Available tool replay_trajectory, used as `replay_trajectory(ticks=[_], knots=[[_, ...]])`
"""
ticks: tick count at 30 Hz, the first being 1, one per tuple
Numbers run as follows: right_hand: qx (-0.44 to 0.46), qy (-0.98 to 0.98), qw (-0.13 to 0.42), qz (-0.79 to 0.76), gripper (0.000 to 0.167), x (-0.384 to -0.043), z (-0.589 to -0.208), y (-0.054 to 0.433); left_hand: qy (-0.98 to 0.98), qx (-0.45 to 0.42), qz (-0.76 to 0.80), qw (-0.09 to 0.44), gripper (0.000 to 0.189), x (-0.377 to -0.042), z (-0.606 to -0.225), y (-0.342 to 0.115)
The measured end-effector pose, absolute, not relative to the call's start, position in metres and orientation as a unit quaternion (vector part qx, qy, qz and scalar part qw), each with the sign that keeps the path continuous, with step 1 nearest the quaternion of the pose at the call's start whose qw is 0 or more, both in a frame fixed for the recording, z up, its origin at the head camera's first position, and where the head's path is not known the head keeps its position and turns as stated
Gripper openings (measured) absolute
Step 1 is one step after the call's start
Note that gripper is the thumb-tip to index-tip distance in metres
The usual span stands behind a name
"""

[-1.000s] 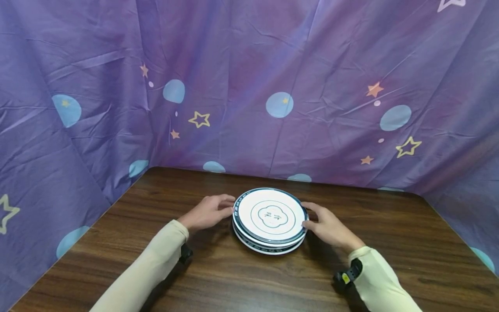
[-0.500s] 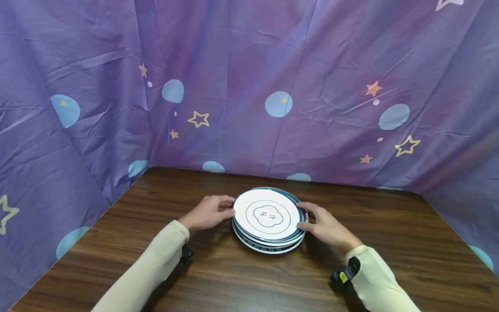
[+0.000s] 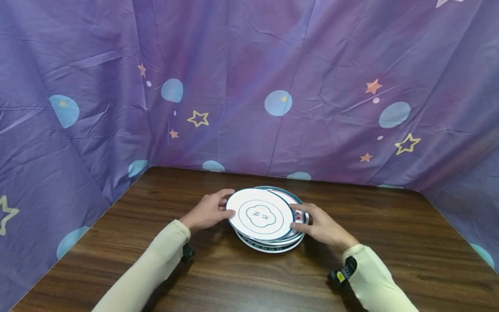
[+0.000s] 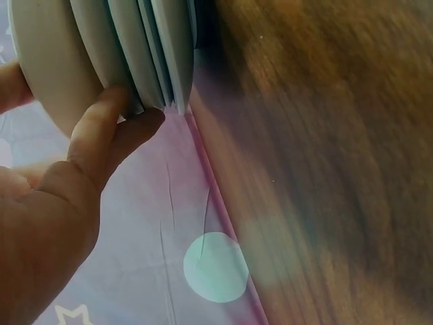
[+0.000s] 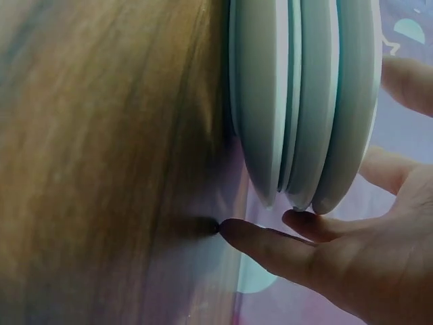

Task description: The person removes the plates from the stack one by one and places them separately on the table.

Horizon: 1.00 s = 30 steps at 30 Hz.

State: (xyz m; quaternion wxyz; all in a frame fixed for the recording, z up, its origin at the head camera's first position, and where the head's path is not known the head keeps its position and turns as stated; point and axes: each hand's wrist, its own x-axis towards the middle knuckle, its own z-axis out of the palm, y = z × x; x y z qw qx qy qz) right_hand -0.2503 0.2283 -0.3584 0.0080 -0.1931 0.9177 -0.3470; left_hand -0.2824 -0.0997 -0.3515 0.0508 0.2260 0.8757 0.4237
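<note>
A white plate (image 3: 253, 225) with a thin dark rim line and a flower-shaped mark lies on top of a stack of plates (image 3: 269, 249), offset to the left. My left hand (image 3: 206, 211) pinches its left edge, thumb above and fingers below; in the left wrist view the fingers (image 4: 98, 139) reach under the tilted-looking top plate. At the opposite edge my right hand (image 3: 321, 223) touches the rim with thumb and fingertips, fingers fairly straight. The right wrist view shows two lower fingers (image 5: 270, 250) beside the stack's edge. A pink-patterned plate (image 3: 299, 216) shows beneath.
The stack stands on a dark wooden table (image 3: 249, 286), toward its back edge. A purple curtain (image 3: 234, 86) with stars and blue dots hangs behind the table and along both sides. Black wrist cameras sit under both cuffs.
The top plate has slid left off-centre over the stack, uncovering the patterned plate below at the right. My right hand has followed it left; the left hand has closed over its edge.
</note>
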Motion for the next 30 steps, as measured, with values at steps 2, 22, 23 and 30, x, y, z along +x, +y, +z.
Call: replay_trajectory(ticks=[2, 22, 23, 30], knots=[[-0.189, 0.919, 0.011, -0.347, 0.053, -0.25, -0.358, 0.228, 0.878, 0.243, 0.41, 0.04, 0.051, -0.282, -0.351, -0.1], [-0.178, 0.925, 0.002, -0.335, 0.051, -0.252, -0.359, 0.223, 0.848, 0.186, 0.494, 0.038, 0.042, -0.287, -0.349, -0.122], [-0.177, 0.925, 0.002, -0.335, 0.051, -0.252, -0.359, 0.224, 0.845, 0.183, 0.501, 0.042, 0.042, -0.287, -0.349, -0.123], [-0.179, 0.928, 0.001, -0.327, 0.052, -0.252, -0.359, 0.224, 0.816, 0.135, 0.558, 0.069, 0.046, -0.287, -0.349, -0.131]])
